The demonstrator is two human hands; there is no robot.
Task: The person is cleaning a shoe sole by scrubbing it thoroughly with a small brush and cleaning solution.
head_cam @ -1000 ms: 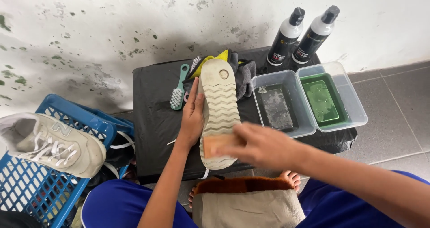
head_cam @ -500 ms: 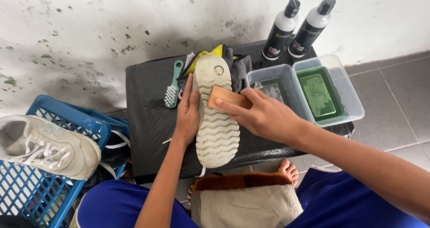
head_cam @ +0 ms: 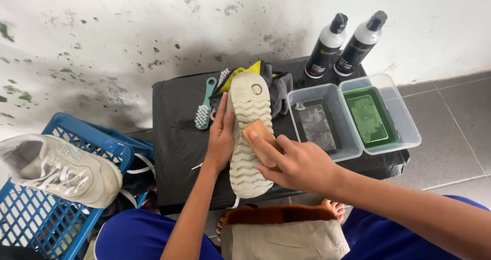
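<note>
Black-and-white, 2 spray bottles (head_cam: 341,46) stand upright at the back right of the black bench (head_cam: 176,132), against a stained white wall (head_cam: 128,35). Just in front sit 2 clear plastic tubs, one with grey water (head_cam: 319,122), one with green (head_cam: 376,114). At centre, an upturned shoe (head_cam: 249,137) lies sole-up; the left hand (head_cam: 221,140) presses flat on its edge, while the right hand (head_cam: 296,163) holds a tan brush (head_cam: 260,141) in a closed grip on the sole. A teal brush (head_cam: 205,105) lies nearby. Left, a white sneaker (head_cam: 56,169) rests on a blue basket (head_cam: 36,224). Grey floor tiles (head_cam: 450,142) lie right.
</note>
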